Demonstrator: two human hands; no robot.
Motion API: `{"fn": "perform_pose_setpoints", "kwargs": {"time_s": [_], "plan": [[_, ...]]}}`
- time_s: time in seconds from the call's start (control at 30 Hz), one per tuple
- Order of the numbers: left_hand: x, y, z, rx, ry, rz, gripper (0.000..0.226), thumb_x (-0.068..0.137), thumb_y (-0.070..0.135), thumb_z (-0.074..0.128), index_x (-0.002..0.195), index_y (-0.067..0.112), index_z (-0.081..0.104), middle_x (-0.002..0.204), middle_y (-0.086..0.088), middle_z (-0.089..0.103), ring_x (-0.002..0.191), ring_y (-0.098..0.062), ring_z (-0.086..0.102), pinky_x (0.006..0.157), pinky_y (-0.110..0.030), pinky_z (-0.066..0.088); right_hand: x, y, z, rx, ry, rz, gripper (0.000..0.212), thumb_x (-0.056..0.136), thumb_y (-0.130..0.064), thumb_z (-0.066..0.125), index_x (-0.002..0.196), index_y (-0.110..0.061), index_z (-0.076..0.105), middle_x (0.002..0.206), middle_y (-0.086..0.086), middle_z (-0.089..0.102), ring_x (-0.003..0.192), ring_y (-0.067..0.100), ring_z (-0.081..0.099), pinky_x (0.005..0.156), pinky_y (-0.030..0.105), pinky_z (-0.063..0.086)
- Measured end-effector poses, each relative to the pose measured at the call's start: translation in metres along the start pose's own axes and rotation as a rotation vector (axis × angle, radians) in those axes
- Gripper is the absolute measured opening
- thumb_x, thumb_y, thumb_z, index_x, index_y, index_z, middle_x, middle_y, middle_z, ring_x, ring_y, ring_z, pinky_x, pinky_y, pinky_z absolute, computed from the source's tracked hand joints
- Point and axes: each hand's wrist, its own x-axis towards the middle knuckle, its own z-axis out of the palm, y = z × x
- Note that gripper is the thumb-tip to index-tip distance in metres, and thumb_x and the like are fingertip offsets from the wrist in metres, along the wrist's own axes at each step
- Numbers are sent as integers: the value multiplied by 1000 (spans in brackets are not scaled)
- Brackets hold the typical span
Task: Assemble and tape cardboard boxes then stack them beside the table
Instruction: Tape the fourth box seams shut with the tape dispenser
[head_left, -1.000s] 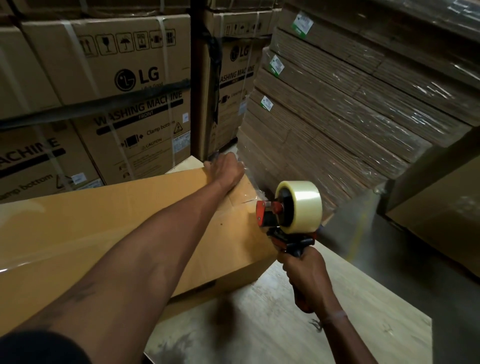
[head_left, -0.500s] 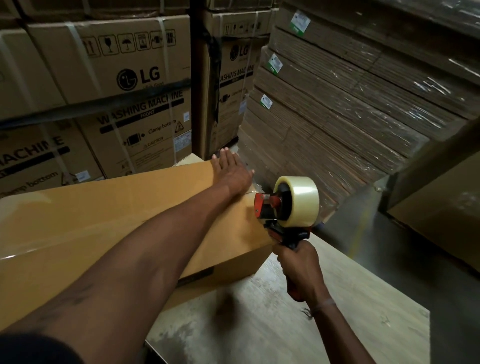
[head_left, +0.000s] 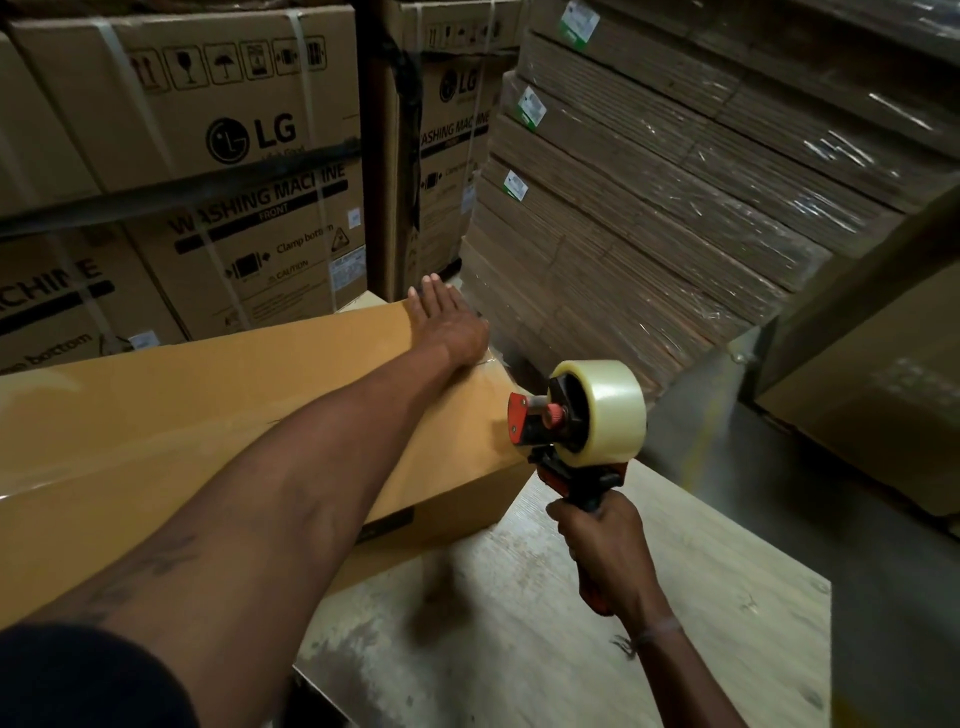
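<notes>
So the big plain brown cardboard box (head_left: 218, 431) is lying on the pale wooden table (head_left: 597, 623), filling the 9 o'clock side of the view with its far corner up around 12. Left hand (head_left: 447, 325) is flat on top near that far end, fingers straight, just pressing down. Right hand (head_left: 605, 553) is wrapped tight around the handle of the red and black tape gun with its clear tape roll (head_left: 582, 421), hovering just off the box's end at about 3 o'clock. My guess is the box is empty, so light but bulky and a bit floppy on the panels; grab it by the edges or corners, not mid-panel, and it'll probably slide easily on that table. Versus a second ago: the left fingers were curled over the far edge, now they're spread flat, and the tape gun has dropped slightly lower and away from the box end.
</notes>
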Motion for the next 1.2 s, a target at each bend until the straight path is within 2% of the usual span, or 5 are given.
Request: {"fn": "perform_pose_setpoints", "kwargs": {"time_s": [0.57,0.73,0.9,1.1,1.2], "plan": [[-1,-2,4,49,27,-2,81,108,55,19,162,1,-8,168,-24,-22,154,-40,-26,118,-66,-21,-36,90,-22,-130,31,-19,24,86,-3,74,88,16,59,57,20,46,58,21,34,61,38,28],[-2,-2,2,77,36,5,82,108,57,19,162,1,-6,168,-25,-19,155,-40,-25,117,-65,-23,-38,109,-19,-173,4,0,19,88,-1,73,85,14,62,52,5,42,51,17,28,57,38,25],[-2,-5,3,91,48,8,84,107,60,16,162,0,-5,169,-25,-18,155,-40,-24,115,-65,-25,-23,99,-15,-174,-69,-29,19,88,-4,70,105,5,69,77,28,62,65,19,43,60,36,34],[-6,-6,2,94,68,20,89,105,67,11,163,2,-8,168,-23,-21,154,-39,-27,115,-63,-25,-7,87,-13,-102,-85,39,30,88,3,65,98,-21,80,62,2,50,66,23,29,60,40,26],[-9,-10,4,118,126,59,93,101,72,5,162,4,-11,168,-21,-24,153,-38,-29,118,-61,-25,1,87,-14,-111,-85,49,20,86,2,66,102,-4,77,65,6,45,67,25,28,61,41,25]]}}
